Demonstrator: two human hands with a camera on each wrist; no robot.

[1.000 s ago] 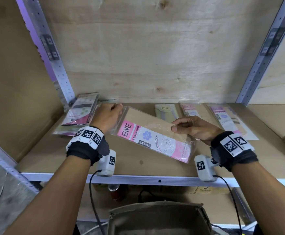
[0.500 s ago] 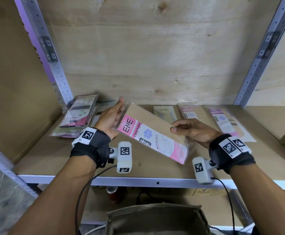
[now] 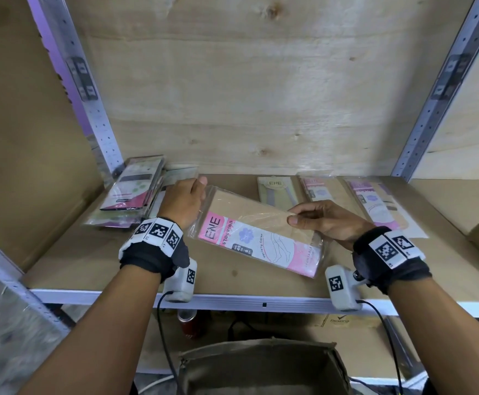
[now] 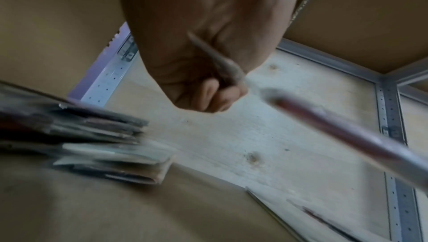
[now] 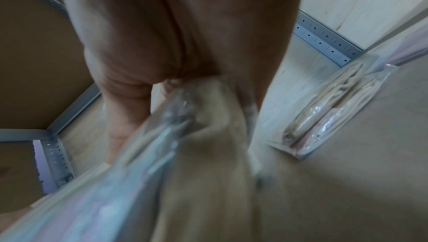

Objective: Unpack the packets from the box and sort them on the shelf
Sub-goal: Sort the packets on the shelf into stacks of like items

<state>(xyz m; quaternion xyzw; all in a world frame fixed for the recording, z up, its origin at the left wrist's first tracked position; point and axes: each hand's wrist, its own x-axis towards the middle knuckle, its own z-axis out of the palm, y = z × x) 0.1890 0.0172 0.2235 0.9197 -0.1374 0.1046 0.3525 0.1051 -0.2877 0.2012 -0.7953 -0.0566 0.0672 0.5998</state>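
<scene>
A clear packet of beige stockings with a pink and white ENE label (image 3: 258, 235) is held tilted just above the wooden shelf (image 3: 232, 277). My left hand (image 3: 188, 199) grips its upper left corner; the left wrist view shows the fingers (image 4: 213, 96) curled round the packet's edge (image 4: 336, 128). My right hand (image 3: 312, 220) pinches the packet's right edge, thumb on top, and the packet (image 5: 185, 154) fills the right wrist view. An open cardboard box (image 3: 261, 366) stands below the shelf's front edge.
A stack of dark and pink packets (image 3: 135, 195) lies at the shelf's left, against the metal upright (image 3: 90, 109). Three more packets (image 3: 278, 192) lie in a row along the plywood back wall, the rightmost (image 3: 380, 206) near the right upright (image 3: 432, 109).
My left hand went from flat fingers against the packet's corner to a curled grip on it. The packet dropped a little lower towards the shelf.
</scene>
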